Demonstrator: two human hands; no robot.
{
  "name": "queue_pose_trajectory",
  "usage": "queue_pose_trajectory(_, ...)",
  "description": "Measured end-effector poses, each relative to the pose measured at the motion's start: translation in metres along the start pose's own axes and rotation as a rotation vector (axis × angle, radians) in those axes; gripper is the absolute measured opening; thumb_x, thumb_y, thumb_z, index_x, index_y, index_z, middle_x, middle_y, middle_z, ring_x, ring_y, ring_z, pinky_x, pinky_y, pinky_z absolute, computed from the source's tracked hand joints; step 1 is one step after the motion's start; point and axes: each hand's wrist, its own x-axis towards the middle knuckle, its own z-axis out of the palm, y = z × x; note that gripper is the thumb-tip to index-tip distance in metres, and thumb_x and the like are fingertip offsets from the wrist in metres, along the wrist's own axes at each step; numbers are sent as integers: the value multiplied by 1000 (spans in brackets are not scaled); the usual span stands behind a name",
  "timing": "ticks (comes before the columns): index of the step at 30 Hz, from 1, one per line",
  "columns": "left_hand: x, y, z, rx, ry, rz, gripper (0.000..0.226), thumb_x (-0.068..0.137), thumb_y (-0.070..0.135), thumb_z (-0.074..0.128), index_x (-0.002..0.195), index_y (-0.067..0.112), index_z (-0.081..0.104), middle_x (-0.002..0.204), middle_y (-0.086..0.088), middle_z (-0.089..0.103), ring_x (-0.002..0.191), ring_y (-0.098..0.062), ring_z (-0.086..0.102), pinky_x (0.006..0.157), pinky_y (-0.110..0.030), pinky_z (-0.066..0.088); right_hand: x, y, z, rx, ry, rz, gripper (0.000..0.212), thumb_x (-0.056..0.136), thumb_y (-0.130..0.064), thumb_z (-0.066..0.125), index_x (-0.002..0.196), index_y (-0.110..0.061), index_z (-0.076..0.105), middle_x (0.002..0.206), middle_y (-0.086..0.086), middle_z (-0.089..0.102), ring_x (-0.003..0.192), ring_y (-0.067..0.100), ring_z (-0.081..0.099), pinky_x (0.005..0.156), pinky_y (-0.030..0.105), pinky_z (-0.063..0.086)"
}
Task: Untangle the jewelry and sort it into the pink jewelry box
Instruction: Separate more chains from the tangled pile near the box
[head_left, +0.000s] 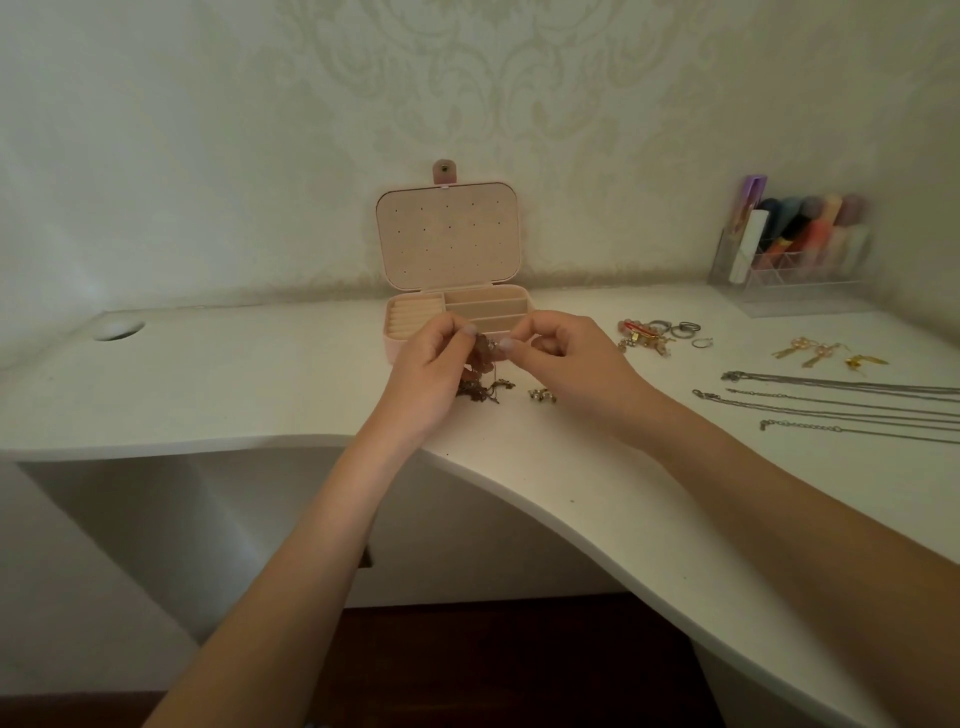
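Open pink jewelry box (457, 306) at back of white surface (260, 379), lid upright. Silver chains (841, 402), gold earrings (826, 353), rings (675, 328) spread to the right; clear organizer (795, 260) beyond. Left hand (428, 371) and right hand (569, 364) fingers pinching tangled brownish beaded jewelry (480, 364) just before box.

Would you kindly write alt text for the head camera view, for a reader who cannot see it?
Two bare hands, left hand and right hand, pinch a tangled clump of jewelry above a white desk, in front of an open pink jewelry box. To the right lie rings, gold earrings and straightened chains.
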Motion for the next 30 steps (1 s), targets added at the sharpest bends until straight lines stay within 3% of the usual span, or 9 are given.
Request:
queue_pose_trajectory(2, -1, 2, 1, 7, 6, 3, 25, 99, 15, 41, 77, 12, 54, 73, 0, 61, 69, -12, 57, 69, -31, 49, 0, -1, 0, 11, 18, 4, 19, 92, -23, 60, 86, -6, 66, 45, -4, 35, 40, 5, 26, 49, 20, 30)
queue_pose_trajectory(5, -3, 7, 3, 33, 3, 16, 29, 100, 13, 38, 82, -1, 55, 69, 0, 56, 56, -1, 50, 56, -12, 42, 1, -2, -2, 26, 47, 23, 17, 93, -22, 59, 82, -11, 64, 44, -6, 36, 40, 5, 24, 47, 21, 25)
queue_pose_trajectory(9, -4, 8, 2, 36, -22, 12, 33, 101, 17, 37, 72, 10, 50, 64, 2, 54, 59, -8, 52, 58, -20, 42, -1, -2, -2, 104, 33, 69, 18, 93, -21, 57, 76, -20, 60, 62, 8, 46, 50, 10, 34, 53, 22, 31)
queue_pose_trajectory(13, -5, 8, 1, 77, -39, 19, 40, 101, 29, 38, 83, 1, 60, 67, 1, 57, 61, -7, 51, 58, -17, 41, 0, -6, -1, 255, 9, 186, 18, 97, -17, 50, 80, -18, 56, 70, -4, 62, 61, 7, 56, 62, 20, 44)
queue_pose_trajectory(16, -5, 9, 1, 98, -15, 41, 41, 101, 27, 39, 65, 9, 51, 59, 6, 49, 50, 2, 43, 51, -8, 35, 0, -7, 0, 410, -5, 277, 17, 99, -16, 44, 85, -15, 53, 81, 1, 69, 70, 13, 63, 66, 24, 47)
queue_pose_trajectory(19, -3, 6, 0, 90, -19, 30, 42, 100, 29, 42, 61, 18, 53, 49, 13, 47, 47, 0, 41, 50, -15, 33, 0, -9, -1, 558, -7, 340, 17, 100, -14, 40, 87, -12, 50, 77, 8, 68, 67, 19, 65, 63, 27, 48)
queue_pose_trajectory(21, -3, 6, -1, 72, -39, 23, 38, 98, 28, 45, 63, 17, 56, 47, 14, 46, 47, 0, 39, 49, -15, 31, 0, -9, -2, 613, -8, 367, 17, 100, -13, 39, 87, -11, 49, 68, 8, 62, 60, 20, 61, 59, 27, 46)
queue_pose_trajectory(25, -4, 9, 0, 18, -68, 30, 24, 91, 20, 60, 68, 13, 57, 56, 11, 48, 50, 1, 37, 52, -10, 31, 2, -8, -1, 638, 5, 398, 20, 100, -14, 41, 83, -11, 50, 51, -1, 37, 47, 11, 35, 48, 22, 29)
queue_pose_trajectory(30, -4, 6, 0, -10, -71, 47, 16, 88, 14, 63, 72, 16, 60, 55, 12, 41, 50, -1, 34, 50, -12, 29, 3, -7, -3, 609, -19, 386, 18, 99, -13, 43, 85, -9, 53, 45, -8, 32, 43, 6, 26, 49, 21, 23)
